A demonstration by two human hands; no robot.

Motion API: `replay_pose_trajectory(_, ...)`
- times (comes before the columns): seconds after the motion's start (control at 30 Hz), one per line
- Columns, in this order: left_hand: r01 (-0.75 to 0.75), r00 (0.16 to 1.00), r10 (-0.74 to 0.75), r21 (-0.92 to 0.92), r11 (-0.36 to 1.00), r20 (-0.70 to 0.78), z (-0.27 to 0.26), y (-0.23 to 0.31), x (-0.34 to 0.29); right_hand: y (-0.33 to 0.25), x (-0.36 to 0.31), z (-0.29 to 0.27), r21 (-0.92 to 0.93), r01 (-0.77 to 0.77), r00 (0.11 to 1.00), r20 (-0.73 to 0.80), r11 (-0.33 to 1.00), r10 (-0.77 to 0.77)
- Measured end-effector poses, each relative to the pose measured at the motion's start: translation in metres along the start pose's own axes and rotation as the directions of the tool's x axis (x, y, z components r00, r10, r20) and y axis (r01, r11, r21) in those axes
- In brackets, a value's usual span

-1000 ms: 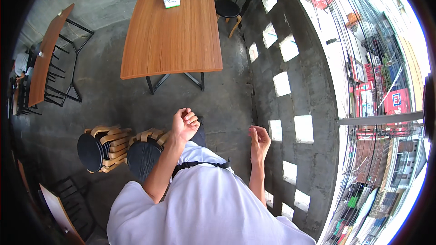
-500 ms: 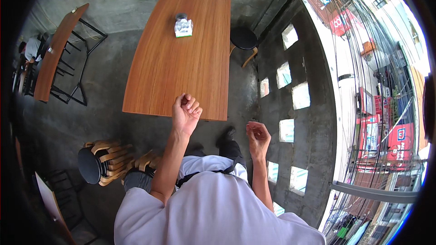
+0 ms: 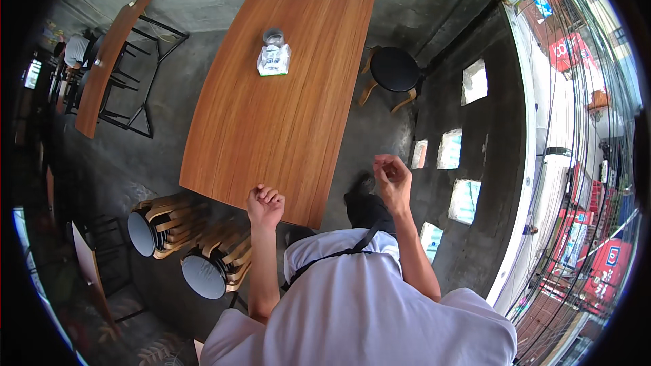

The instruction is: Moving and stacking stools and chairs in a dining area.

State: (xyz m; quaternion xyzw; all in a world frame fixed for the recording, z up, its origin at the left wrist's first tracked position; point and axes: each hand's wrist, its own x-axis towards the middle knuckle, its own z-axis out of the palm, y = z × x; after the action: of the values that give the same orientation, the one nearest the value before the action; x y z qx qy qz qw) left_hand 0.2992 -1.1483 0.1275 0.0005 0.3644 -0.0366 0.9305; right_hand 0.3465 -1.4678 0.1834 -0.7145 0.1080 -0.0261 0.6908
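Observation:
My left hand (image 3: 265,206) is curled into a loose fist at the near edge of a long wooden table (image 3: 271,115), holding nothing. My right hand (image 3: 392,176) hangs to the right of the table's near corner with its fingers curled in, also holding nothing. Far up the table sit a small glass jar (image 3: 274,36) and a white tissue pack (image 3: 273,59) beside each other. I wear a white shirt with a dark strap across the chest.
Two black round stools with wooden legs (image 3: 173,227) stand at the table's near left. Another black stool (image 3: 394,69) stands at its right. A second wooden table (image 3: 108,61) on black legs is at far left, where a person sits. A glass wall (image 3: 563,163) runs along the right.
The table has come nearer and lower in view as I walked up to it. Both hands stay raised and curled; the left now reaches the table's near edge.

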Motion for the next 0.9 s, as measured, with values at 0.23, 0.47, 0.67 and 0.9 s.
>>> replay_pose_trajectory(0.23, 0.112, 0.978, -0.122, 0.067, 0.991, 0.168, 0.136, -0.137, 0.078, -0.024, 0.112, -0.078, -0.029, -0.010, 1.000, -0.004, 1.000, 0.010)
replay_pose_trajectory(0.47, 0.129, 0.972, -0.161, 0.183, 0.975, 0.169, 0.174, -0.208, 0.113, -0.036, 0.182, -0.138, -0.055, -0.013, 0.998, -0.060, 0.998, 0.010)
replay_pose_trajectory(0.67, 0.128, 0.992, -0.126, 0.235, 0.964, -0.022, 0.144, -0.221, 0.160, -0.041, 0.209, -0.156, -0.044, 0.026, 0.993, -0.114, 0.999, -0.031)
replay_pose_trajectory(0.9, 0.170, 0.985, -0.168, 0.290, 0.942, -0.033, 0.175, -0.260, 0.247, 0.011, 0.228, -0.178, -0.103, -0.093, 0.985, -0.152, 0.990, 0.076)
